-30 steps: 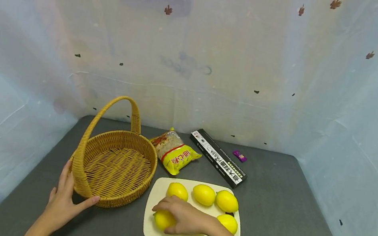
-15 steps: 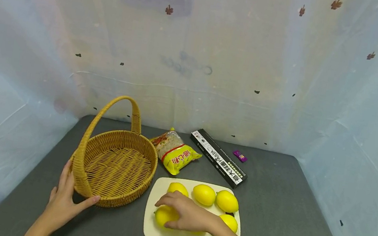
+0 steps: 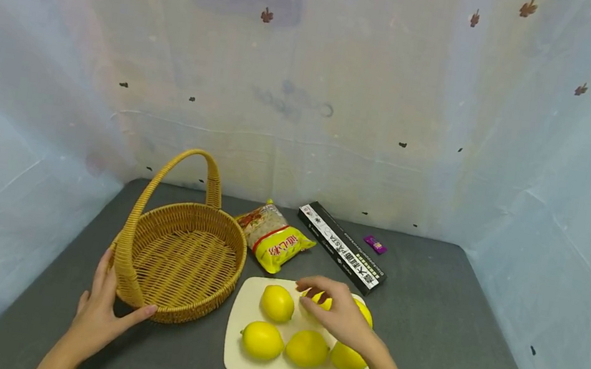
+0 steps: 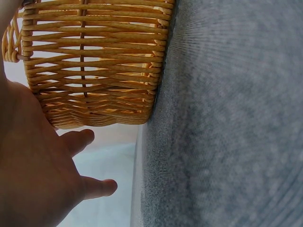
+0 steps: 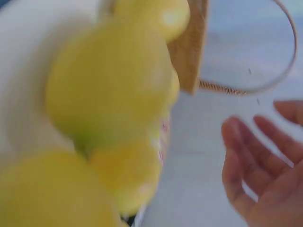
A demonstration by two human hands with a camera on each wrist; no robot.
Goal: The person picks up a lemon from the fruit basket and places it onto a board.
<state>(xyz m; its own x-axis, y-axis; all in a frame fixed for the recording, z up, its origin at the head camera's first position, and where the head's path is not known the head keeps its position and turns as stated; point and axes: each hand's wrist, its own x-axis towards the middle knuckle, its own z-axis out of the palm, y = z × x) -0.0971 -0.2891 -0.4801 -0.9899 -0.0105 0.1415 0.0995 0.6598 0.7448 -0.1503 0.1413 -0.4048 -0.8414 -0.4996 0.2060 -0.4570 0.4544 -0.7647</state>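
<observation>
A round wicker basket (image 3: 178, 269) with a tall arched handle stands at the left with nothing in it. My left hand (image 3: 96, 320) rests against its near left side, thumb stretched along the front and fingers by the handle's foot. In the left wrist view two fingers (image 4: 97, 187) extend straight, apart from the woven wall. Several yellow lemons (image 3: 261, 340) lie on a cream rectangular tray (image 3: 241, 367). Above the back lemons hovers my right hand (image 3: 339, 317), its fingers loosely bent and holding nothing. It partly hides the back middle lemon (image 3: 321, 301) and the back right one.
Behind the tray lies a yellow noodle bag (image 3: 276, 242), close to the basket's right side. A long black pasta box (image 3: 342, 248) lies slanted beside it, with a small purple packet (image 3: 375, 244) farther right. Pale plastic sheeting (image 3: 302, 135) surrounds the grey table (image 3: 445, 331).
My right hand has lifted off the front left lemon and moved right and toward the back of the tray. The front middle lemon now shows fully. The left hand and basket stay put.
</observation>
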